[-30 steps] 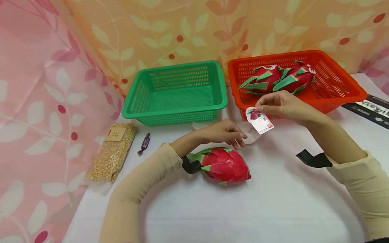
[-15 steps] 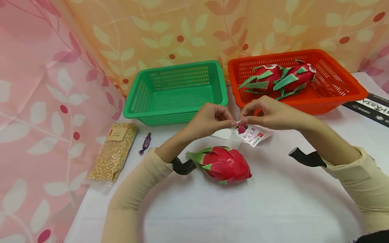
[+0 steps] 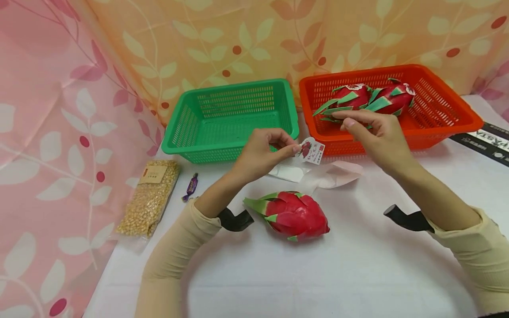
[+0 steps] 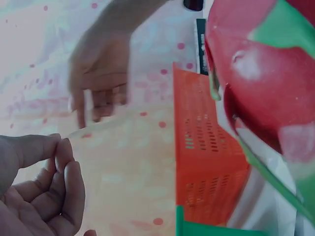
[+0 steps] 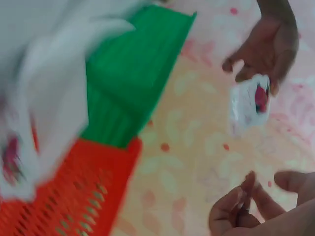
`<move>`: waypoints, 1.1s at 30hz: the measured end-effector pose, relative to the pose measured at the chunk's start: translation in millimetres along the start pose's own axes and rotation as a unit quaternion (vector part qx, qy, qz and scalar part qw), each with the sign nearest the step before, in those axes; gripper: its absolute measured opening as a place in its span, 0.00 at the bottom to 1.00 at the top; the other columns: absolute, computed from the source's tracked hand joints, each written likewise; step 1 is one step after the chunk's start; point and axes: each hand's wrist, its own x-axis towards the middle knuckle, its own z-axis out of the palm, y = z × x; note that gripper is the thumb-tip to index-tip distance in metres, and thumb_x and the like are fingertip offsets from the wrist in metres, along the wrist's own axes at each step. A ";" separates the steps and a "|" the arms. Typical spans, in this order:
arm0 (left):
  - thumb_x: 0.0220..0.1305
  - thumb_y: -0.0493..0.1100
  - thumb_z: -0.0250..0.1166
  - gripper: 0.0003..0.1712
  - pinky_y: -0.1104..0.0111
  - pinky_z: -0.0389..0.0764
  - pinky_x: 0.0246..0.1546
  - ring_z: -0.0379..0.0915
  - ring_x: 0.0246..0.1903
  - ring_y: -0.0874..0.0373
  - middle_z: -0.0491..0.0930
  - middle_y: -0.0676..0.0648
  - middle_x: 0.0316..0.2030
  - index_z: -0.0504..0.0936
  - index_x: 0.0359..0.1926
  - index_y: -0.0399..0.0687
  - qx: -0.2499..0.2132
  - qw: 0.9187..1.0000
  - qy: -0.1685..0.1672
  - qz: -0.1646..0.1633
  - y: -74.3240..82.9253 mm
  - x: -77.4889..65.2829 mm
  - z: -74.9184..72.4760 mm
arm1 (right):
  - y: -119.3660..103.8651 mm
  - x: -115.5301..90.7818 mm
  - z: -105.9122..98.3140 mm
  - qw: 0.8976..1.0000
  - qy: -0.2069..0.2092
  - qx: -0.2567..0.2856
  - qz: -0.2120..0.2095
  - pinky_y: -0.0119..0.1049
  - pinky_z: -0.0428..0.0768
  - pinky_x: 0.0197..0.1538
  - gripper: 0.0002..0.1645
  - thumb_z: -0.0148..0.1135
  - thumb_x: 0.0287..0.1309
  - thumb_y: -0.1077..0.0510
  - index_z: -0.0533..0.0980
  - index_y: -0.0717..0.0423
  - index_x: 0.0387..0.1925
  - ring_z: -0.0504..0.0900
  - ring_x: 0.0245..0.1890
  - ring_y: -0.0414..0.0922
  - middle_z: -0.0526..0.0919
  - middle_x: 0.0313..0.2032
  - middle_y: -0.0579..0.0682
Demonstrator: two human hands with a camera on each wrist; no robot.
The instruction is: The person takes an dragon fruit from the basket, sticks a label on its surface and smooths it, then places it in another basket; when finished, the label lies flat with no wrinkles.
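Note:
Between thumb and fingers my left hand [image 3: 262, 154] pinches a white sticker [image 3: 313, 151] printed with a red dragon fruit. The right wrist view shows the sticker [image 5: 250, 103] hanging from that hand; the left wrist view catches it nearly edge-on. Apart from it, my right hand [image 3: 377, 139] hovers before the red basket, index finger extended, other fingers loosely bent, holding nothing I can see. Below the hands a dragon fruit [image 3: 296, 216] lies on its side on the white table. Just behind it lie white backing sheets [image 3: 338, 174].
A green basket [image 3: 234, 145] stands at the back left. Beside it, the red basket [image 3: 441, 132] contains two dragon fruits [image 3: 391, 99]. At left lie a bag of yellow kernels [image 3: 147, 198] and a purple-wrapped candy [image 3: 191, 187]. A black-and-white pasta package [image 3: 487, 143] lies far right.
The sticker has passed from my right hand to my left, after both hands met on it. My right hand has moved away to the right and slightly up. The dragon fruit stays put.

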 end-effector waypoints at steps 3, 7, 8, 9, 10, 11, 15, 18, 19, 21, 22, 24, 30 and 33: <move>0.55 0.40 0.67 0.07 0.73 0.71 0.27 0.73 0.26 0.59 0.80 0.45 0.24 0.81 0.28 0.39 -0.010 1.000 0.006 0.003 1.3 -3.7 -3.4 | 8.5 -3.5 1.6 0.997 -0.052 0.030 0.053 0.22 0.74 0.43 0.18 0.55 0.61 0.53 0.76 0.52 0.52 0.73 0.47 0.36 0.80 0.43 0.33; 0.55 0.40 0.66 0.06 0.72 0.73 0.27 0.74 0.26 0.59 0.80 0.45 0.24 0.81 0.29 0.40 -0.017 1.000 0.001 0.007 1.7 -11.2 -3.6 | 20.1 -8.1 9.5 0.985 -0.107 0.084 0.109 0.26 0.76 0.42 0.11 0.58 0.59 0.55 0.79 0.49 0.44 0.77 0.42 0.37 0.81 0.38 0.34; 0.55 0.41 0.66 0.06 0.72 0.73 0.27 0.74 0.27 0.59 0.80 0.45 0.24 0.81 0.29 0.41 -0.018 1.000 0.001 0.007 1.6 -13.3 -3.2 | 21.9 -9.8 11.3 0.982 -0.108 0.102 0.118 0.26 0.76 0.40 0.09 0.59 0.59 0.56 0.80 0.49 0.41 0.78 0.38 0.37 0.82 0.36 0.35; 0.55 0.41 0.66 0.06 0.71 0.73 0.26 0.74 0.27 0.59 0.80 0.46 0.24 0.81 0.29 0.41 -0.018 1.000 0.001 0.005 1.3 -15.4 -2.7 | 23.3 -11.7 12.7 0.979 -0.105 0.121 0.127 0.26 0.75 0.38 0.07 0.59 0.58 0.57 0.80 0.49 0.38 0.78 0.35 0.38 0.82 0.33 0.36; 0.56 0.41 0.66 0.06 0.71 0.73 0.26 0.74 0.27 0.59 0.80 0.46 0.24 0.81 0.29 0.41 -0.020 1.000 0.003 0.004 1.0 -17.3 -2.2 | 24.1 -13.9 13.9 0.977 -0.102 0.134 0.134 0.26 0.75 0.36 0.05 0.59 0.58 0.58 0.80 0.47 0.35 0.77 0.32 0.38 0.82 0.30 0.37; 0.56 0.41 0.66 0.06 0.71 0.73 0.25 0.74 0.27 0.59 0.80 0.47 0.24 0.81 0.29 0.41 -0.019 1.000 0.004 0.001 0.4 -18.9 -1.6 | 24.4 -16.4 14.5 0.975 -0.099 0.144 0.139 0.26 0.74 0.34 0.04 0.60 0.58 0.58 0.80 0.46 0.34 0.76 0.30 0.38 0.81 0.29 0.37; 0.57 0.41 0.65 0.06 0.73 0.70 0.24 0.70 0.24 0.58 0.78 0.48 0.23 0.80 0.28 0.42 0.000 1.000 0.002 -0.019 -2.2 -24.2 0.9 | 22.7 -27.0 15.8 0.969 -0.098 0.161 0.158 0.28 0.73 0.31 0.03 0.60 0.58 0.58 0.79 0.46 0.32 0.73 0.27 0.38 0.79 0.26 0.39; 0.57 0.42 0.64 0.07 0.74 0.66 0.21 0.66 0.20 0.58 0.75 0.49 0.20 0.80 0.28 0.44 0.025 0.998 -0.021 -0.044 -1.7 -29.1 3.4 | 21.7 -35.1 14.7 0.965 -0.113 0.165 0.167 0.28 0.74 0.30 0.03 0.59 0.58 0.58 0.78 0.47 0.32 0.74 0.27 0.38 0.79 0.27 0.39; 0.58 0.43 0.63 0.07 0.74 0.65 0.20 0.64 0.18 0.59 0.74 0.50 0.20 0.80 0.28 0.45 0.034 0.998 -0.030 -0.051 -1.2 -31.2 4.4 | 21.9 -37.7 14.5 0.964 -0.118 0.170 0.167 0.28 0.73 0.30 0.03 0.59 0.58 0.59 0.78 0.48 0.32 0.74 0.26 0.38 0.79 0.27 0.40; 0.58 0.44 0.62 0.07 0.74 0.62 0.18 0.61 0.16 0.60 0.73 0.51 0.18 0.79 0.27 0.46 0.049 0.996 -0.046 -0.060 -0.2 -36.5 6.8 | 23.1 -43.4 14.2 0.962 -0.130 0.176 0.163 0.29 0.72 0.28 0.04 0.58 0.59 0.60 0.78 0.49 0.33 0.74 0.25 0.38 0.80 0.27 0.40; 0.58 0.45 0.62 0.07 0.75 0.61 0.17 0.60 0.15 0.62 0.73 0.52 0.18 0.79 0.27 0.47 0.058 0.995 -0.053 -0.059 0.3 -39.6 8.0 | 24.4 -46.3 14.8 0.961 -0.136 0.179 0.163 0.29 0.72 0.27 0.04 0.58 0.59 0.61 0.79 0.49 0.33 0.74 0.25 0.38 0.80 0.27 0.41; 0.58 0.44 0.61 0.08 0.75 0.59 0.16 0.57 0.13 0.64 0.72 0.53 0.17 0.79 0.25 0.48 0.078 0.994 -0.062 -0.049 0.7 -47.0 10.6 | 27.7 -52.5 16.9 0.958 -0.151 0.179 0.163 0.31 0.70 0.25 0.06 0.58 0.59 0.62 0.79 0.48 0.33 0.73 0.24 0.39 0.80 0.27 0.41; 0.55 0.43 0.60 0.10 0.72 0.62 0.28 0.53 0.11 0.71 0.64 0.59 0.10 0.75 0.18 0.53 0.161 0.985 -0.066 -0.002 -0.4 -66.8 19.7 | 38.7 -69.1 26.7 0.953 -0.198 0.166 0.162 0.33 0.67 0.28 0.07 0.57 0.59 0.62 0.79 0.47 0.32 0.73 0.27 0.39 0.81 0.28 0.39; 0.54 0.44 0.60 0.11 0.68 0.60 0.34 0.53 0.11 0.73 0.60 0.60 0.08 0.74 0.16 0.56 0.190 0.979 -0.076 -0.011 -2.6 -71.7 23.1 | 43.9 -74.9 31.6 0.943 -0.228 0.174 0.168 0.31 0.71 0.35 0.06 0.56 0.60 0.61 0.78 0.49 0.33 0.77 0.33 0.39 0.81 0.29 0.39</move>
